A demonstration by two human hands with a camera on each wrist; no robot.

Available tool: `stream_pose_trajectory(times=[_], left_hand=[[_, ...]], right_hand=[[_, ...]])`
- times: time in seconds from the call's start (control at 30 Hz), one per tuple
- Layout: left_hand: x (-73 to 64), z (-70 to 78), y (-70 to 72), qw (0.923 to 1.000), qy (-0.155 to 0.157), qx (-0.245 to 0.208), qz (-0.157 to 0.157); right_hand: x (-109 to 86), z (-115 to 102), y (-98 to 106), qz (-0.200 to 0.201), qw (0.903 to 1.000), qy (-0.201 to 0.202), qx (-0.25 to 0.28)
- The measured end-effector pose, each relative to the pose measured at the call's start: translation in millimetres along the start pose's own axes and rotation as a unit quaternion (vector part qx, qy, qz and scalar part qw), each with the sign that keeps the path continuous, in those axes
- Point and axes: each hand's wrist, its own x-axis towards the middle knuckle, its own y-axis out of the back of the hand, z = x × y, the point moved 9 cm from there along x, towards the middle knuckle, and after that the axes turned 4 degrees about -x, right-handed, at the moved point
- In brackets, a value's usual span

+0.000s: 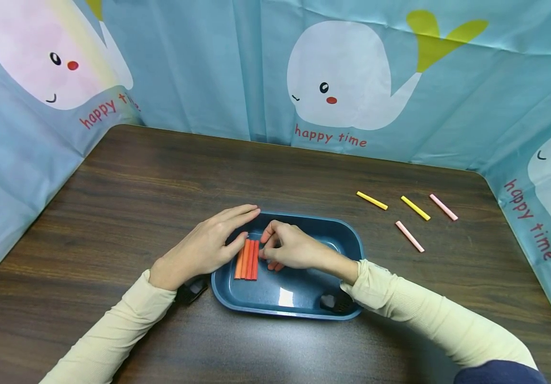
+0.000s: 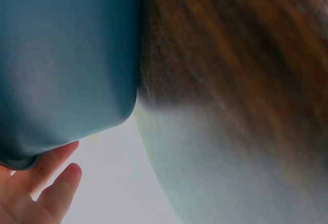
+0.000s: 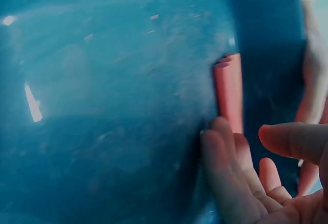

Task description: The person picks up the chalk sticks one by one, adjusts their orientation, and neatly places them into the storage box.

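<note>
A dark blue tray [image 1: 256, 296] sits on the table with a row of orange sticks [image 1: 241, 261] and red sticks [image 1: 252, 261] side by side at its left end. My left hand [image 1: 203, 242] lies across the tray's left rim, fingers extended over the far corner and thumb close to the orange sticks. Inside the tray, my right hand [image 1: 292, 248] is just right of the row. In the right wrist view its fingertips [image 3: 215, 144] are at the near end of the red sticks, while the thumb [image 3: 287, 139] stands apart from them.
Right of the tray lie two yellow sticks [image 1: 372, 200] and two pink sticks [image 1: 410, 237] on the dark wooden table [image 1: 170, 176]. A blue curtain with whale prints [image 1: 208, 64] hangs along the table's far and side edges.
</note>
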Motion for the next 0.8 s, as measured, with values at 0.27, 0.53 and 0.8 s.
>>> stream_pose_trajectory(times=[0.27,0.53,0.8], left_hand=[[-0.2,-1.2,-0.7,1.0,0.004,0.0,-0.002],[-0.1,-0.6,0.6,1.0,0.0,0.002,0.001],[0.3,-1.5,0.3,1.0,0.002,0.0,0.001]], right_hand=[[-10.0,-10,7,-0.006,0.9991,0.033,-0.025],[-20.0,-17,17,-0.005,0.9986,0.052,-0.011],[-32.6,-25,33,0.014,0.9974,0.071,0.003]])
